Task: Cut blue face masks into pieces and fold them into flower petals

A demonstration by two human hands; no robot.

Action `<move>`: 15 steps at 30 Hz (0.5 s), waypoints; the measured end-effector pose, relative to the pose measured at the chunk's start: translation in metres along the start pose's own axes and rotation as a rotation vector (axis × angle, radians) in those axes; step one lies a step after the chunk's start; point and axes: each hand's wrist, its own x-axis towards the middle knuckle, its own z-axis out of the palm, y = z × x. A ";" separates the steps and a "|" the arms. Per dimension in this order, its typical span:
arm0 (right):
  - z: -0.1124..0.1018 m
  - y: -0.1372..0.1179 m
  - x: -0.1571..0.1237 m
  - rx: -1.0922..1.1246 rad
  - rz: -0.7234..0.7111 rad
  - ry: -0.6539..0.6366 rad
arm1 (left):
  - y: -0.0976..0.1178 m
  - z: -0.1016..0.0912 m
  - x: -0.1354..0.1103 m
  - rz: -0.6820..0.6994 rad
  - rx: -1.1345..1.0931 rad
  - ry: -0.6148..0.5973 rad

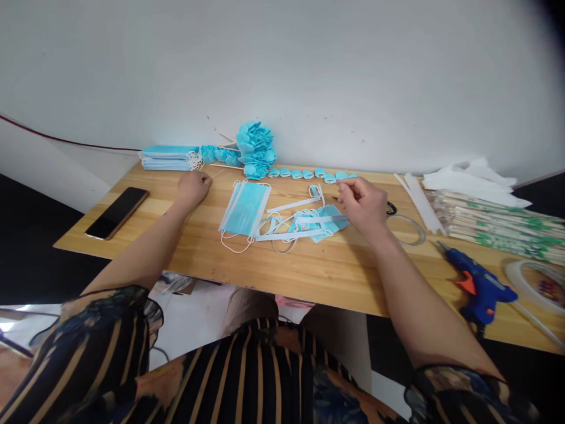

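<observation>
My left hand rests on the table at the left with its fingers curled, and nothing shows in them. In front of it lies a stack of blue face masks. My right hand is held in a pinch beside the right end of a row of small blue folded pieces; what it grips, if anything, is hidden. Between the hands lie blue face masks, with cut mask scraps and white strips to their right. Black-handled scissors are partly covered by my right hand.
Blue fabric flowers on sticks lie near the wall. A phone is at the left. On the right are a tape roll, glue sticks, a packet of wooden sticks, a blue glue gun and another tape roll.
</observation>
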 end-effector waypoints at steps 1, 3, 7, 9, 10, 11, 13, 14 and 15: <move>0.000 0.000 0.001 0.004 0.015 0.003 | 0.000 0.001 0.002 -0.001 -0.004 -0.005; 0.000 0.001 0.002 0.008 0.034 0.003 | 0.001 0.001 0.004 0.009 -0.005 -0.005; 0.000 0.004 0.003 0.015 0.007 0.007 | 0.000 0.001 0.002 0.067 -0.002 -0.009; 0.000 0.006 0.003 0.010 -0.013 0.021 | -0.003 0.002 0.001 0.094 -0.032 -0.016; 0.000 0.007 0.003 0.005 -0.019 0.024 | -0.005 0.003 0.000 0.104 -0.053 -0.012; 0.000 0.007 0.003 -0.001 -0.021 0.022 | -0.006 0.004 0.000 0.110 -0.074 0.005; -0.001 0.007 0.002 -0.013 -0.022 0.000 | -0.003 0.005 0.000 0.113 -0.112 0.068; -0.001 0.007 0.002 -0.020 -0.022 -0.013 | 0.001 0.004 -0.001 0.129 -0.129 0.122; -0.001 0.007 0.002 -0.023 -0.024 -0.031 | 0.008 0.002 -0.003 0.163 -0.146 0.168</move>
